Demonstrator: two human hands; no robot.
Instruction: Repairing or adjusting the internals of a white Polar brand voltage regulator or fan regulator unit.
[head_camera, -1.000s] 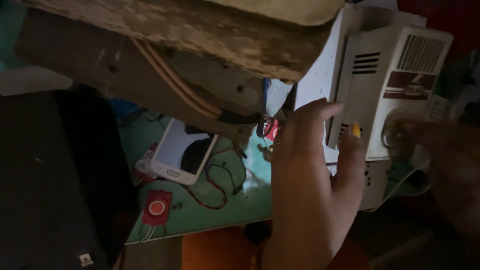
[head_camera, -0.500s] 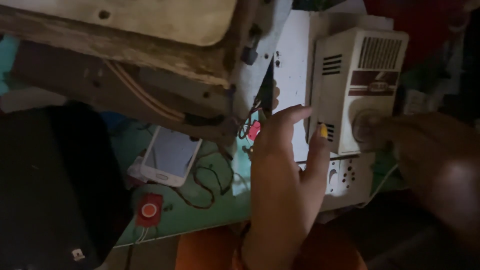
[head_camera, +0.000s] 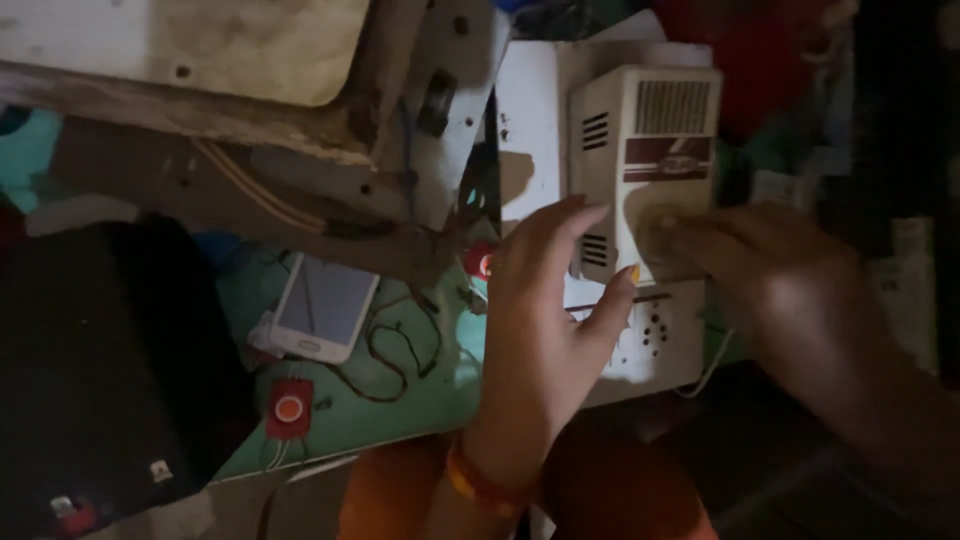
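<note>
Hands on cream box (head_camera: 645, 200): left hand (head_camera: 545, 310) flat, fingers spread, against its left side. Right hand (head_camera: 770, 270) blurred at its round knob (head_camera: 655, 232); grip unclear. Phone (head_camera: 325, 305) left of box.

Wooden frame (head_camera: 200, 90) overhanging cluttered green table (head_camera: 400, 400)

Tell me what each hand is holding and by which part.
The left hand rests flat on the white vented box, steadying its left front side. The right hand has fingertips on the box's round front knob; a closed grasp cannot be told.
</note>
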